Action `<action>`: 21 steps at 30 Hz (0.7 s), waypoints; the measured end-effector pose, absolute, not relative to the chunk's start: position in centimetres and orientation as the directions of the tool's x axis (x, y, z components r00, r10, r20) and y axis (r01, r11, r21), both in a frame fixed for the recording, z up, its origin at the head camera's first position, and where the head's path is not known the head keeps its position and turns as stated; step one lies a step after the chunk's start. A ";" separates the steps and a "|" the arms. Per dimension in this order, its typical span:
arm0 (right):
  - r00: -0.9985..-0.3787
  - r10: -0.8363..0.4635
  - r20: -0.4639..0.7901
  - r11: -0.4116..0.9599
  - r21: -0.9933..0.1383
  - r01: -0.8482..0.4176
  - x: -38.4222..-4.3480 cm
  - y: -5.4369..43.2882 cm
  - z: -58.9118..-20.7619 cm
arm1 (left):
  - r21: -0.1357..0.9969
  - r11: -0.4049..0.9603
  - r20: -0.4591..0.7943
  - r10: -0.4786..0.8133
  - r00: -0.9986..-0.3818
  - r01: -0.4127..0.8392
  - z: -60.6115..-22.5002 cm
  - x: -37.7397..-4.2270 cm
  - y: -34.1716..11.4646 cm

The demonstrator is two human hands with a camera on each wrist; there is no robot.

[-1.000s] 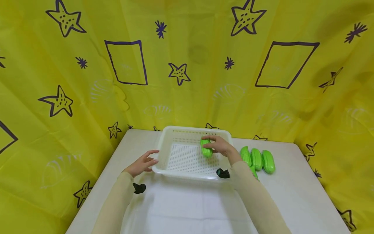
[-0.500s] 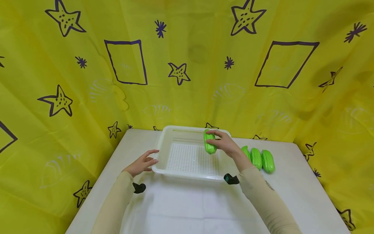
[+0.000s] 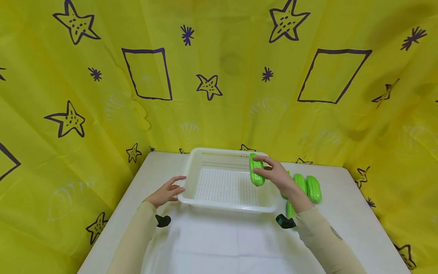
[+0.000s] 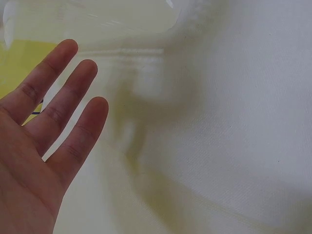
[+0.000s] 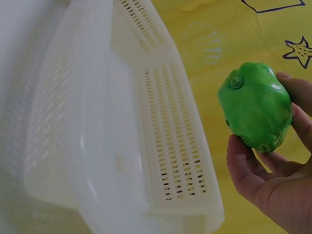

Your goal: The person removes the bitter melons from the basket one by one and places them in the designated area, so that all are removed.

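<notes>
My right hand [image 3: 273, 173] grips a glossy, ridged green toy vegetable [image 3: 256, 170], thumb and fingers on opposite sides. It is held above the right part of a white perforated plastic basket [image 3: 219, 207]. The right wrist view shows the rounded, lobed end of this green toy vegetable [image 5: 256, 105] with a small stub, beyond the basket rim [image 5: 183, 92]. My left hand [image 3: 165, 193] has its fingers spread and loosely extended, fingertips right at the basket's left rim. In the left wrist view three extended fingers of the left hand [image 4: 44, 126] show, holding nothing.
To the right of the basket, several similar green vegetables [image 3: 313, 189] lie on the white table [image 3: 352, 228], partly hidden by the right forearm. A yellow curtain [image 3: 232, 121] with starfish drawings encloses the back and sides.
My right hand has lifted the green toy vegetable from inside the basket and carried it rightward and up. The left hand and the basket have stayed in place.
</notes>
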State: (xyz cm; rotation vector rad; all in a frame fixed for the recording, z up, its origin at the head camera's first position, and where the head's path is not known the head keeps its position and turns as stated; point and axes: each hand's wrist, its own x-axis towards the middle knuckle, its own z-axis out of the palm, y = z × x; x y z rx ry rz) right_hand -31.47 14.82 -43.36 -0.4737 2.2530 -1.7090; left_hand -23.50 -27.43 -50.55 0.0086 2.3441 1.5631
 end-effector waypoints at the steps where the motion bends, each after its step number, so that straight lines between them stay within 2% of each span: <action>1: -0.910 -0.414 -0.015 0.252 -0.963 -0.099 -31.3 15.1 -43.4 | 0.901 0.400 -0.260 0.183 -0.948 -0.169 -50.5 -23.5 -27.4; 12: -0.918 -0.395 0.017 0.276 -0.951 -0.137 -30.0 17.6 -44.2 | 0.902 0.402 -0.254 0.193 -0.948 -0.160 -50.2 -23.3 -27.4; 21: -0.927 -0.375 -0.017 0.264 -0.961 -0.089 -28.6 19.1 -44.2 | 0.900 0.404 -0.258 0.191 -0.947 -0.164 -50.4 -23.4 -27.5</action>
